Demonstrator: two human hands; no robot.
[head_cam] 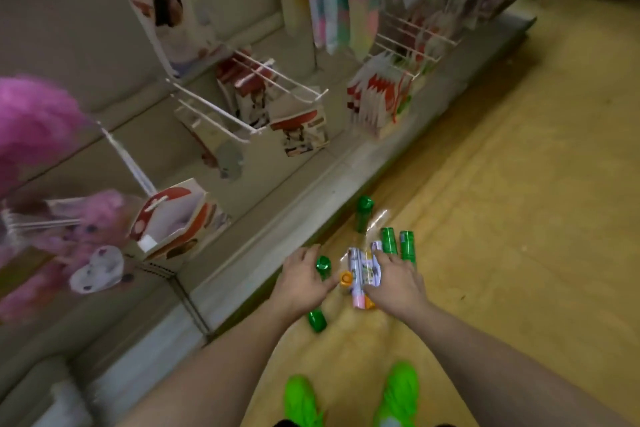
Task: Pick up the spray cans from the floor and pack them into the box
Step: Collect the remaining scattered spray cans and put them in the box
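Observation:
Several spray cans lie on the yellow floor near the shelf base. My left hand (306,279) rests on a green can (323,268), fingers curled over it. My right hand (394,279) lies on a bundle of lilac cans (363,269) with an orange cap (345,278) and a pink cap. Two green cans (398,244) lie side by side just beyond my right hand. Another green can (363,213) lies farther off beside clear wrap, and one (317,320) lies below my left wrist. No box is in view.
A shop shelf unit (277,218) runs along the left, with wire hooks holding paper gift bags (173,222) and pink fluffy toys (38,135). My bright green shoes (398,395) stand at the bottom. Yellow floor (519,218) stretches to the right.

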